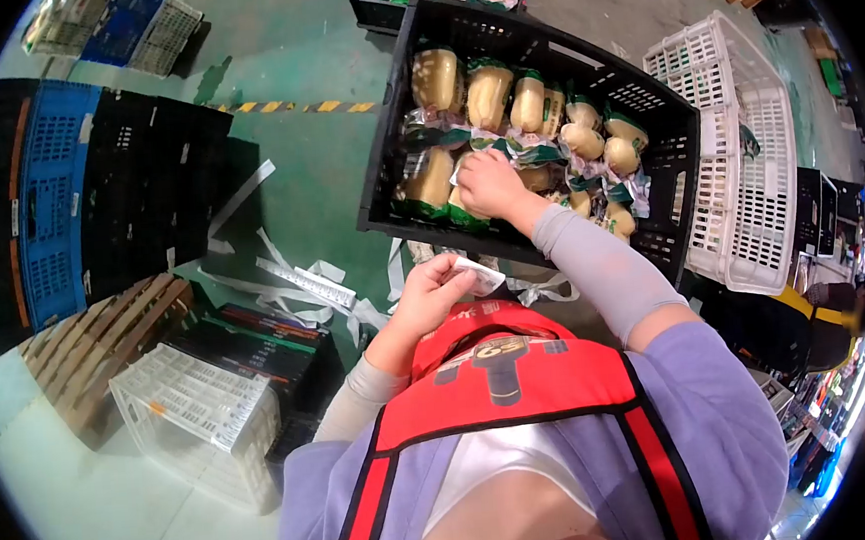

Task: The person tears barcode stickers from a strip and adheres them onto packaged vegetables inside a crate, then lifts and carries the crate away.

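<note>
My left hand (428,298) is closed, with a small white strip of labels (483,277) pinched between thumb and fingers, just outside the near wall of a black crate (537,37). My right hand (492,186) reaches over that wall into the crate. Its fingers are curled down at a bag of pale yellow vegetables (466,207), and a white label (457,170) shows at the fingertips. Several more clear bags with green print, such as a bag of long pale vegetables (490,95), lie in rows. The right hand partly hides the bag under it.
White plastic crates (761,162) stand to the right. Stacked black and blue crates (57,201) rise at the left, near a wooden pallet (107,343) and a white basket (196,402). Discarded white strips (303,284) litter the green floor. Another filled crate (375,15) sits farther ahead.
</note>
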A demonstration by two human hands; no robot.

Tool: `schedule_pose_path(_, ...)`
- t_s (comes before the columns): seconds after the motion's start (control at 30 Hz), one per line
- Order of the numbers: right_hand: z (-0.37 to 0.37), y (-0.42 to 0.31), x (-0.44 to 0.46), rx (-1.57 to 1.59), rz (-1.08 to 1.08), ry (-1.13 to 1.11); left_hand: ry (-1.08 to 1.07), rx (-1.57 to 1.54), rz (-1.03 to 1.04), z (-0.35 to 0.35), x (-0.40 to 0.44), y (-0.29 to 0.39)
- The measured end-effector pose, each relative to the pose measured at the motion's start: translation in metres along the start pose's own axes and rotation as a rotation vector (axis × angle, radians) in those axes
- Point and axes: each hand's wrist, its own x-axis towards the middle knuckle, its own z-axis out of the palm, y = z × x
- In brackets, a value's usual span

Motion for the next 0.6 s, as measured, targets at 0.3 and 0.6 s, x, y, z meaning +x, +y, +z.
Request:
schedule_pose_path(0.3, -0.011, -0.008, 0.022, -0.123, 0.058, -0.38, 0.086, -0.078, -0.006, 0.007, 0.002, -0.012)
schedule_pose_path(0.6, -0.106, -0.07, -0.098, 1.162, 0.51, 0.109, 0.253, 0.017, 0.07, 0.025, 0.019, 0.001)
